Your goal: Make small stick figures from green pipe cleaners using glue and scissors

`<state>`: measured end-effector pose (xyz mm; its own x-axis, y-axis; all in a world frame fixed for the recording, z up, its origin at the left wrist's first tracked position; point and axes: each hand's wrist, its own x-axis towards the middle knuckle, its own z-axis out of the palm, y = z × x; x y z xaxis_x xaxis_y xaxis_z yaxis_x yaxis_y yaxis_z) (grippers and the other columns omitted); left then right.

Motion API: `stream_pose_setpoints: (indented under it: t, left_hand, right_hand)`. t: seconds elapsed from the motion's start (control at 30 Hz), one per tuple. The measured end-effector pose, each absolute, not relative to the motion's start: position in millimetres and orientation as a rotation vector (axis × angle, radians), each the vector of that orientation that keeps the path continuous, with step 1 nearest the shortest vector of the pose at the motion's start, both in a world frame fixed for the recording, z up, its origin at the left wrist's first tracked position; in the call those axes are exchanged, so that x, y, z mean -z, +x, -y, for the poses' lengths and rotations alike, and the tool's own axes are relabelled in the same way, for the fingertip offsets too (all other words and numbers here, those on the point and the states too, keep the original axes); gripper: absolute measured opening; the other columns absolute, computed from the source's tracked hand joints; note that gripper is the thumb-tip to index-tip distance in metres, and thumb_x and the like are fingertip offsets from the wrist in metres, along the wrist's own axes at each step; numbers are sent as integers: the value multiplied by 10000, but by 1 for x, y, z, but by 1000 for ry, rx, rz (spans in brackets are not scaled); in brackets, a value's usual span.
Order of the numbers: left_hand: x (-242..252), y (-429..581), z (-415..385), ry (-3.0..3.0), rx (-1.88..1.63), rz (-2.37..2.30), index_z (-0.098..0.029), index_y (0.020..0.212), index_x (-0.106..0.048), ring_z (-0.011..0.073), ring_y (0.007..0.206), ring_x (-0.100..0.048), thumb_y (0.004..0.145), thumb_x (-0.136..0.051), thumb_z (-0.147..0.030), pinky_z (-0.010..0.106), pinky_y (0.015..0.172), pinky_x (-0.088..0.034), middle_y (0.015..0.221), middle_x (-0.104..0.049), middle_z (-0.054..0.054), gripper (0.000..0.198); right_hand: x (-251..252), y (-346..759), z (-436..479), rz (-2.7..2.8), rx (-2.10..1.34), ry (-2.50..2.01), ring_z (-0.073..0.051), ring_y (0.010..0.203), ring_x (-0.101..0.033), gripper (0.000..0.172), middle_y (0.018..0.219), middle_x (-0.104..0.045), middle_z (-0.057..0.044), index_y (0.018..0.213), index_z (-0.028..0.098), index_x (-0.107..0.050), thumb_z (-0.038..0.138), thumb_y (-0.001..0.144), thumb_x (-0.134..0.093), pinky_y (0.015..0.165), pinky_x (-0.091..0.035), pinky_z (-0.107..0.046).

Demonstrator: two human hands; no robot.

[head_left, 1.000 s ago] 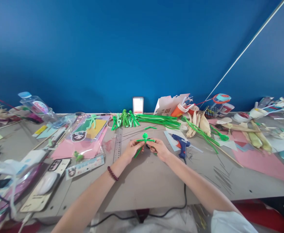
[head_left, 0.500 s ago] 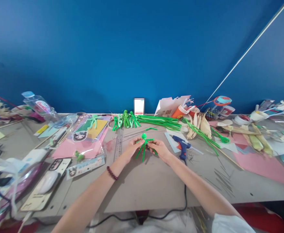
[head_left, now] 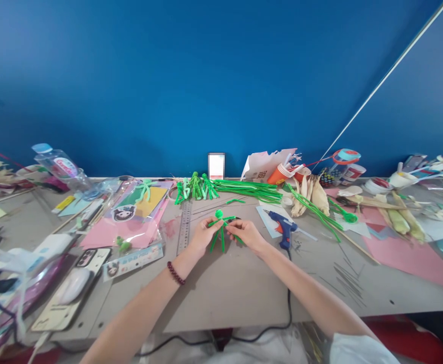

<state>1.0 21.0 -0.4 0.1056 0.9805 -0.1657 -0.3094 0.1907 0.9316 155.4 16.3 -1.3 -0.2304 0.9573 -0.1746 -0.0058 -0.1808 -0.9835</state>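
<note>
Between my hands, just above the table, is a small bright green pipe-cleaner figure (head_left: 218, 214) with a round coiled head and legs hanging down. My left hand (head_left: 205, 233) pinches it at the body from the left side. The fingers of my right hand (head_left: 244, 233) are closed on a short green pipe cleaner (head_left: 239, 239) at the figure's right side. That piece touches or lies very near the body; whether it is joined there I cannot tell. My fingertips hide part of the figure's middle. A dark object, partly hidden, lies just behind my right hand.
Behind stand several finished green figures (head_left: 195, 186) beside a bundle of green pipe cleaners (head_left: 249, 190). A steel ruler (head_left: 184, 227) lies left. At right is a blue glue gun (head_left: 287, 227), its cord running to the front edge. A phone (head_left: 216, 166) leans on the wall.
The figure and my left hand have shifted slightly left. My right fingers have moved in closer to the figure's body, with the short green pipe cleaner slanting down from them.
</note>
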Motion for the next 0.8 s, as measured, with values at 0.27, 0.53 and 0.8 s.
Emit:
stream_pose_setpoints:
  t: [0.27,0.53,0.8]
  left_hand:
    - [0,-5,-29,580,-1268,-1023,-141,638,-641,70,468,-504,446,-846,-233,199,475,-366,545,-611,-33,295]
    - [-2,-8,-34,495,-1365,-988,-143,661,-648,42,447,-454,526,-816,-205,183,462,-325,515,-578,-61,224]
    - [-5,-9,-32,574,-1132,-740,-136,725,-654,114,586,-580,635,-766,-314,232,600,-455,644,-642,12,228]
  right_hand:
    - [2,150,-14,1199,-1576,-1179,-79,470,-526,330,564,-602,13,641,147,-634,448,571,-748,444,-429,-208]
    - [6,151,-16,1142,-1607,-1168,-81,457,-529,347,553,-593,17,635,141,-627,451,550,-759,440,-445,-216]
    - [6,152,-14,1070,-1698,-1096,-70,471,-532,370,599,-600,16,668,143,-605,463,566,-761,454,-436,-198]
